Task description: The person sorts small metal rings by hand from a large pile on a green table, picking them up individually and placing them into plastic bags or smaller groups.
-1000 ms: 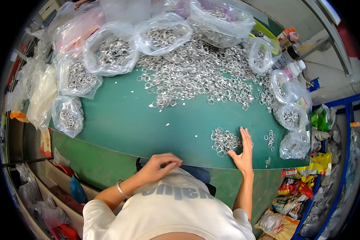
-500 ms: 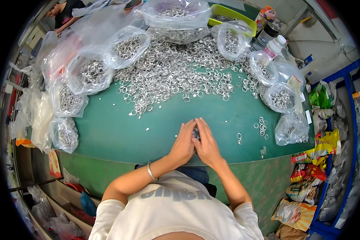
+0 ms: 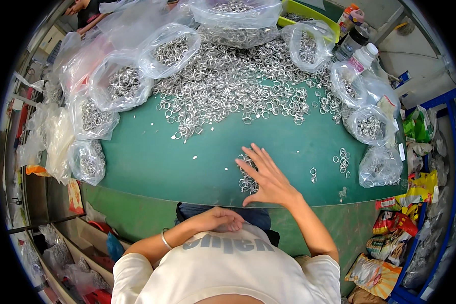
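My right hand [image 3: 270, 178] reaches over the near edge of the green table with its fingers spread apart. Under its thumb and fingers, and just left of them, lies a small heap of silvery metal rings [image 3: 246, 181]; whether the fingertips press on it I cannot tell. My left hand [image 3: 219, 220] is drawn back off the table in front of my shirt, fingers curled in. What it holds, if anything, is hidden. Farther back, a broad pile of similar rings [image 3: 233, 86] covers the table. To the right are a few loose rings [image 3: 344, 161] and a small linked-looking cluster [image 3: 313, 175].
Clear plastic bags of rings [image 3: 124, 83] line the left side, others [image 3: 368, 125] the right. A big bag [image 3: 235, 25] and a lime-green tray [image 3: 334, 25] stand behind. Bottles [image 3: 362, 55] stand at right. Blue shelving [image 3: 453, 116] and colourful packets [image 3: 423, 187] are beyond the right edge.
My hands were together over the rings. They have parted: the left has moved back toward my body, the right has spread open beside the small heap, now uncovered. The view has shifted slightly.
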Tool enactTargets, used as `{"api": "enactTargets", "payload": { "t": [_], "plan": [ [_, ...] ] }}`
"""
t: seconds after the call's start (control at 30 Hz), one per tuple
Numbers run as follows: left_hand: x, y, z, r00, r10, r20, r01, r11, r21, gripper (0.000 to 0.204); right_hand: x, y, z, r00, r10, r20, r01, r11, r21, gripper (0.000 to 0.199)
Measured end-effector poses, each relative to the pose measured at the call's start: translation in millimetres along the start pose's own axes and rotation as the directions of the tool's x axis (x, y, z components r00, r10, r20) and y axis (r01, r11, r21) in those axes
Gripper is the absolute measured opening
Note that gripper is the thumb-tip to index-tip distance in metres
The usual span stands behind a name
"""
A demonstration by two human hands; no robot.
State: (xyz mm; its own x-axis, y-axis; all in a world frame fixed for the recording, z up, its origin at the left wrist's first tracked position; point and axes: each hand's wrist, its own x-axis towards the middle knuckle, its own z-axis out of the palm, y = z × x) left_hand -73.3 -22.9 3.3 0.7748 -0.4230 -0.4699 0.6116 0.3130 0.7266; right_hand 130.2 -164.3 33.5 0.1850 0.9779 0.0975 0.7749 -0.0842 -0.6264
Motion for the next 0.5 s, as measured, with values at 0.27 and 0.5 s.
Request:
{"api": "enactTargets", "payload": {
  "t": [0.27,0.5],
  "plan": [
    [61,-62,-26,0.939,0.101,0.330,0.279,0.339,-0.898,0.063,16,10,19,0.985,-0.171,-0.033,0.169,0.983,-0.072,0.057],
    [74,-38,-11,0.884,0.231,0.406,0.325,0.318,-0.891,0.075,1,-9,33,0.992,-0.094,-0.090,0.087,0.994,-0.072,0.042]
  ]
}}
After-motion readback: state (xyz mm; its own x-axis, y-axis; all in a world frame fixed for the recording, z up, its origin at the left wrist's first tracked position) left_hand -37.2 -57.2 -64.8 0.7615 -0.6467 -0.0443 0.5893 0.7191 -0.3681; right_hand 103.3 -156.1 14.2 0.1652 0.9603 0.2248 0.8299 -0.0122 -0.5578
